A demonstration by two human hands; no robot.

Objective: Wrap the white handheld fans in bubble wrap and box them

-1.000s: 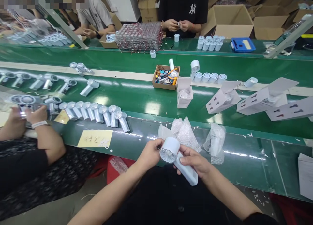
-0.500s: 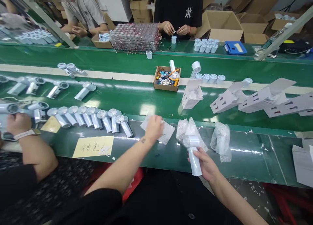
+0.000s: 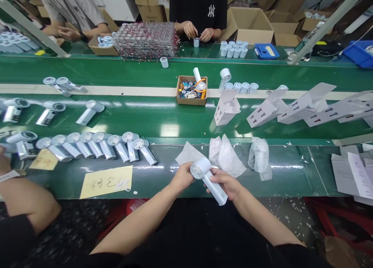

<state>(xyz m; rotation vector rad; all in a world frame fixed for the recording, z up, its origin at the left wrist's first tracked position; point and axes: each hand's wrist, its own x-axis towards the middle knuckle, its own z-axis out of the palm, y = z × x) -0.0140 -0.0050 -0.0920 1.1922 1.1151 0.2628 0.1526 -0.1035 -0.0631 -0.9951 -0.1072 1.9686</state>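
A light-blue handheld fan [image 3: 215,188] is held slanting above the near edge of the bench, its round grille facing up and left. My right hand [image 3: 227,182] is closed around the upper handle. My left hand [image 3: 183,177] grips the left side of the fan's head, its fingers partly hidden behind it. Just beyond my hands lies a flat bubble-wrap bag [image 3: 189,153] on the bench. More bubble-wrap bags [image 3: 231,157] lie to its right, and farther right is a fan wrapped in bubble wrap [image 3: 258,155].
Several fans [image 3: 100,143] stand in a row at left, behind a handwritten yellow card [image 3: 106,180]. Open white boxes [image 3: 225,112] line the green belt at right. A small carton of parts and tools [image 3: 190,101] sits mid-belt. A co-worker's arm [image 3: 27,194] is at far left.
My left hand has moved from the bubble-wrap bag to the fan's head. The fan has shifted left and tilted, with its grille turned up. The camera view has shifted too.
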